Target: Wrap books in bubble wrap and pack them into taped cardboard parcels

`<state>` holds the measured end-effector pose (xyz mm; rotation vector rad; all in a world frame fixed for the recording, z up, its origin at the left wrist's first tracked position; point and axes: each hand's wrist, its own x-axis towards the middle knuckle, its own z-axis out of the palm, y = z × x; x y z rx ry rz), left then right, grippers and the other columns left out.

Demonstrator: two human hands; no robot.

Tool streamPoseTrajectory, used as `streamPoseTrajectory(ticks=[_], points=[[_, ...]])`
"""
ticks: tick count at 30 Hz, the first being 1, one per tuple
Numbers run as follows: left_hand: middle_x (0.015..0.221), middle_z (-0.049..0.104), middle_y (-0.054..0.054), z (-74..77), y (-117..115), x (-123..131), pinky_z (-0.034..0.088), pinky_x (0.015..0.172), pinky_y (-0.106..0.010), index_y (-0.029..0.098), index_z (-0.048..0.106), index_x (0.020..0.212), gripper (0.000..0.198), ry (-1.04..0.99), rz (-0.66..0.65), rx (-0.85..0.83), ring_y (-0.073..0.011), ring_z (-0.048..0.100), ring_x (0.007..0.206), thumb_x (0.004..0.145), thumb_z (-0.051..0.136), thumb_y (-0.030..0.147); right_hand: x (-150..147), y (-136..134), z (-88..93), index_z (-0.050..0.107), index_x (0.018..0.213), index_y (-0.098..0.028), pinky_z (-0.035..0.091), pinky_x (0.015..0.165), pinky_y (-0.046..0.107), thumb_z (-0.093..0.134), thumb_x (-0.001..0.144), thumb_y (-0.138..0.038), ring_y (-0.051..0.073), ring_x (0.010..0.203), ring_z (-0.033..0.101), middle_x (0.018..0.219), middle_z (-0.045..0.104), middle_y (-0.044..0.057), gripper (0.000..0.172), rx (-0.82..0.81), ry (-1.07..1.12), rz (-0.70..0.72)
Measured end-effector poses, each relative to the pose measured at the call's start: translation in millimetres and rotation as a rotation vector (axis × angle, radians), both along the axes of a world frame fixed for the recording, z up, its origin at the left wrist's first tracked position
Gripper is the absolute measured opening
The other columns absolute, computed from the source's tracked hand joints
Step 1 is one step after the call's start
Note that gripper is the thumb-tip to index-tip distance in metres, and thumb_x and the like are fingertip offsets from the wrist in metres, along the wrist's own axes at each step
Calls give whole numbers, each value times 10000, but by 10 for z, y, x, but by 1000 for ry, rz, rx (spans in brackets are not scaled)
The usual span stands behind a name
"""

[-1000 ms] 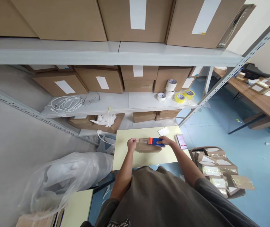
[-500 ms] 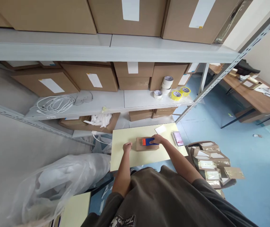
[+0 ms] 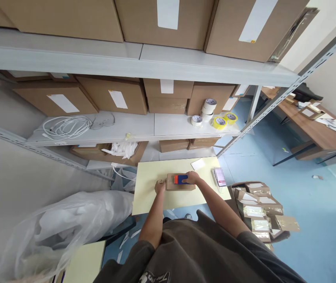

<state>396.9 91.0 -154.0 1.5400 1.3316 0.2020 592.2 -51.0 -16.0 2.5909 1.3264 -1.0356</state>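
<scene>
A small brown cardboard box [image 3: 182, 188] lies lengthwise on the pale yellow table [image 3: 147, 200]. My right hand [image 3: 192, 178] is closed around a flat, block-shaped blue-and-orange thing [image 3: 177, 179] on top of this box. Its orange end points left, and its exact kind cannot be made out. At the box's left end is my left hand [image 3: 160, 186], its fingers curled against the cardboard and partly hidden. A white paper slip [image 3: 197, 164] and a phone [image 3: 219, 177] with a blurred screen lie on the table's right part.
Shelving [image 3: 111, 131] behind the table bears large cartons, a coiled white cable [image 3: 67, 127], white tape rolls [image 3: 196, 120] and yellow tape rolls [image 3: 219, 123]. Taped parcels [image 3: 254, 212] are heaped at the right. A plastic bag [image 3: 88, 212] bulges at the left.
My left hand has come right and down, from a fist apart from the box to touching its left end. My right hand still holds the blue-and-orange thing on the box. The view has shifted slightly.
</scene>
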Motion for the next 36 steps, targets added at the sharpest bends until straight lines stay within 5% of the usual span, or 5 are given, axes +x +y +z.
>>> streamPoseTrajectory(ticks=[9,15,22,26,36], points=[[1255,767,-178,99,-272,249,529,975,-385,188,682,1247,429,76,-147,62,-310,718,1202,1067,403,460,-95,-18,-48,803,1146,-200,516,831,342,651,896,-754,332,1088,737,1153,791,176,626,54,-40,-54],[1209,773,-192,91,-270,217,528,961,-393,177,629,1344,506,127,-203,91,-320,737,1157,1094,319,488,-60,-164,-104,807,1040,-209,508,754,329,722,836,-754,318,989,745,1074,798,163,588,95,-60,-171],[1189,770,-223,63,-162,225,515,970,-399,147,609,1393,535,162,-289,123,-345,730,1165,1095,332,494,959,-1287,116,722,707,-198,416,638,339,806,727,-775,287,766,688,811,751,154,583,78,-62,-339],[1217,760,-219,25,-47,181,514,983,-392,157,635,1343,504,123,-272,113,-338,721,1179,1097,342,485,1080,-1628,187,689,665,-202,387,629,333,827,676,-780,254,710,645,723,709,121,594,88,-52,-394],[1193,794,-168,29,764,-342,534,962,-369,178,728,1135,373,71,-165,24,-318,723,1188,1044,500,458,111,-353,196,728,754,-205,381,613,299,690,815,-813,240,759,676,785,742,91,612,158,-39,-337]])
